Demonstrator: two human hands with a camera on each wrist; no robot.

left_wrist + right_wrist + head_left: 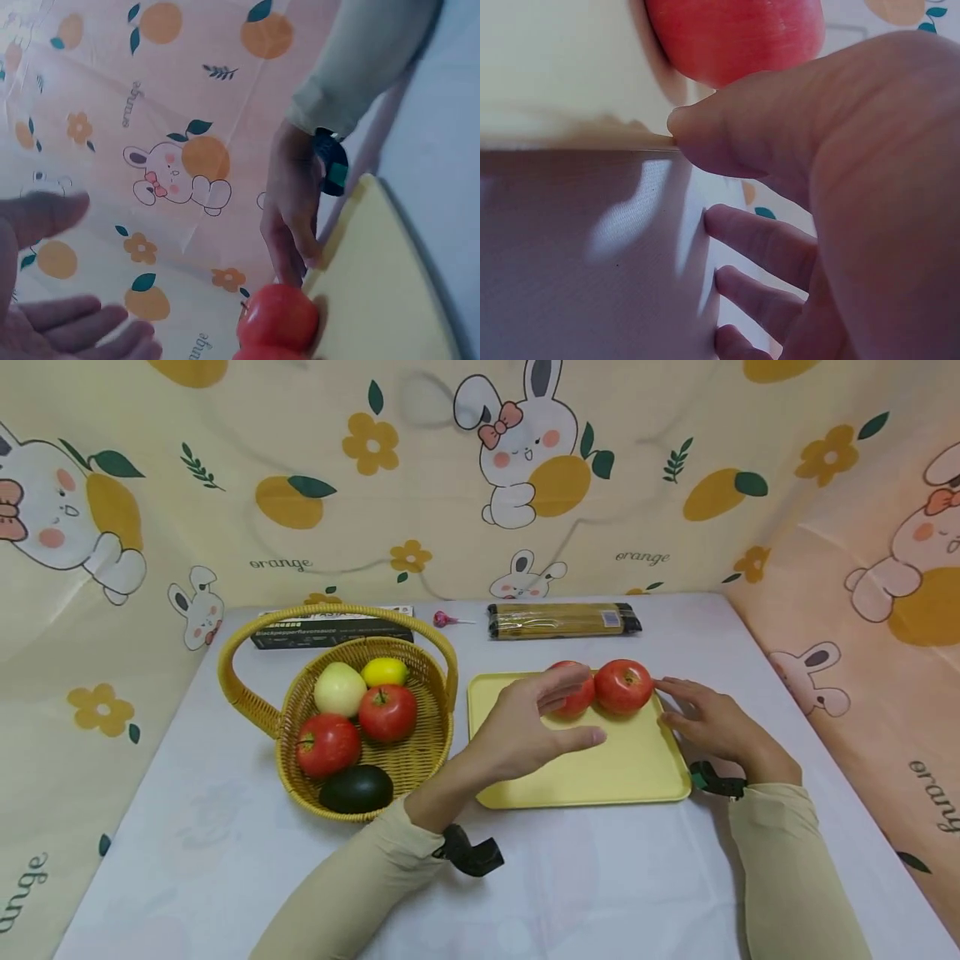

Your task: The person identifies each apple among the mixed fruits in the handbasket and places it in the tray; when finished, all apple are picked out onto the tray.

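Observation:
Two red apples sit side by side at the back of a yellow tray; the right apple is in full view, and the left apple is partly behind my left hand. That hand hovers over the tray's left part, its thumb and fingers spread apart and nothing between them. At the tray's right edge is my right hand. In the right wrist view its thumb rests at the tray rim close to the apple, while the other fingers reach down to the white tabletop outside the tray.
A wicker basket with a tall handle stands left of the tray. Inside are red apples, a pale round fruit, a lemon and an avocado. Behind lie a black box, a lollipop and a pasta pack.

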